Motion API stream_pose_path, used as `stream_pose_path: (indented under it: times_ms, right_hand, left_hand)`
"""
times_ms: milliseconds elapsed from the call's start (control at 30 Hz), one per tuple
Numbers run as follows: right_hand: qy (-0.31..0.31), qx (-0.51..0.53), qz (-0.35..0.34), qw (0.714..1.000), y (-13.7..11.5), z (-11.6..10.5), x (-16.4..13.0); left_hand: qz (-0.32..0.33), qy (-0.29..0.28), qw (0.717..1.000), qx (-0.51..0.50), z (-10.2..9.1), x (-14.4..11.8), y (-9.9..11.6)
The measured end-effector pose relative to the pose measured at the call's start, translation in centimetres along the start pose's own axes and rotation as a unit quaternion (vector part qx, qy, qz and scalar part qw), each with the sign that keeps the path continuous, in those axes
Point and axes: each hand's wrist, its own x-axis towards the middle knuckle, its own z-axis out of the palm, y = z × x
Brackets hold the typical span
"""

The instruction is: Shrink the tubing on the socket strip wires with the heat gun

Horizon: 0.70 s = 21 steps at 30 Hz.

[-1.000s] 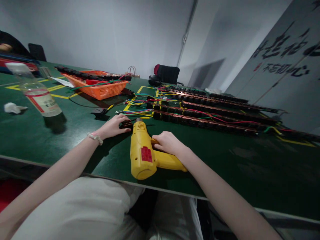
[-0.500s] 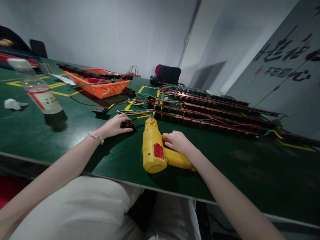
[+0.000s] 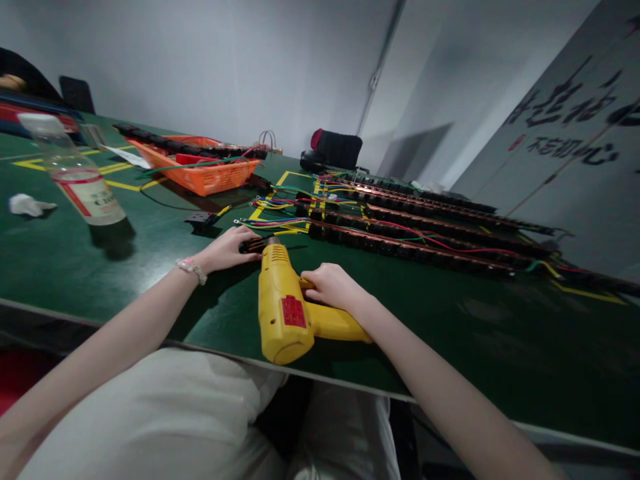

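My right hand (image 3: 333, 288) is wrapped around the handle of a yellow heat gun (image 3: 283, 303) with a red label. Its metal nozzle points away from me, close by the fingers of my left hand (image 3: 231, 252). Those fingers grip a small black connector block (image 3: 251, 245) with coppery strips, partly hidden by the hand. A yellow wire (image 3: 290, 233) runs beside the nozzle tip. Another black block (image 3: 200, 221) with a yellow lead lies on the table just beyond my left hand.
Long black rails with copper bars (image 3: 400, 245) and coloured wires stretch across the right side of the green table (image 3: 450, 347). An orange basket (image 3: 215, 179) stands behind my left hand. On the left are a clear bottle (image 3: 85, 187) and crumpled white tissue (image 3: 30, 205). Part of a person shows far left.
My right hand has brought the heat gun left and toward me, so its nozzle is now nearer the black block. My left hand has barely moved.
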Motion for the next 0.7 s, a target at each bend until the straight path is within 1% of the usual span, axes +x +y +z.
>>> stream_pose_path:
  times_ms: [133,333,467,700]
  right_hand:
    - [0.006,0.000,-0.006,1.000,0.4,0.2,0.3]
    - [0.015,-0.002,-0.003,1.000,1.4,0.6,0.4]
    - [0.015,-0.009,0.016,1.000,2.4,0.8,0.0]
    - [0.009,-0.024,0.059,0.998,4.1,1.1,-1.3]
  left_hand:
    - [-0.005,0.000,1.000,-0.011,-0.1,-0.1,0.0]
    - [-0.005,-0.021,0.999,-0.024,-0.4,0.0,0.2]
    - [-0.016,-0.028,0.999,-0.029,-0.6,0.0,0.5]
    - [-0.030,-0.013,0.999,-0.031,-0.5,-0.2,0.6]
